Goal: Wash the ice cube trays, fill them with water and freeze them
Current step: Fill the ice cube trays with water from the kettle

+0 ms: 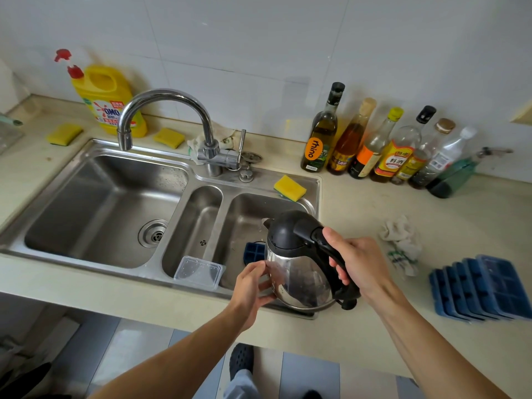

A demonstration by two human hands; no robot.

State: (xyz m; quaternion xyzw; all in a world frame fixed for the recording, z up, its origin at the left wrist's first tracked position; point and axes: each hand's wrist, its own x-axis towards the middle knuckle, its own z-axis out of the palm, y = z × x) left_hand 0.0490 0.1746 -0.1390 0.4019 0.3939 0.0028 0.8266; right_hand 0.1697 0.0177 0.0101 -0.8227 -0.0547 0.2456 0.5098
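Two bare forearms reached up from the lower edge toward a steel sink [86,197] set into a pale table [374,214]. The right grip [359,266] was closed around the black handle of an electric kettle [296,272]. The left grip [252,286] cupped the kettle's shiny steel side, thumb above and fingers curled beneath. The kettle was tilted, lid shut, spout pointing away over the right-hand basin. In that basin, partly hidden behind the kettle, lay one blue ice cube tray [254,251]. A clear plastic lid [198,272] leaned in the narrow middle basin. On the table to the right, a stack of blue ice cube trays [483,286] lay fanned out, near a crumpled cloth [401,243]. A yellow sponge [290,188] sat on the sink's back corner. Bottles [374,145] lined the tiled wall.
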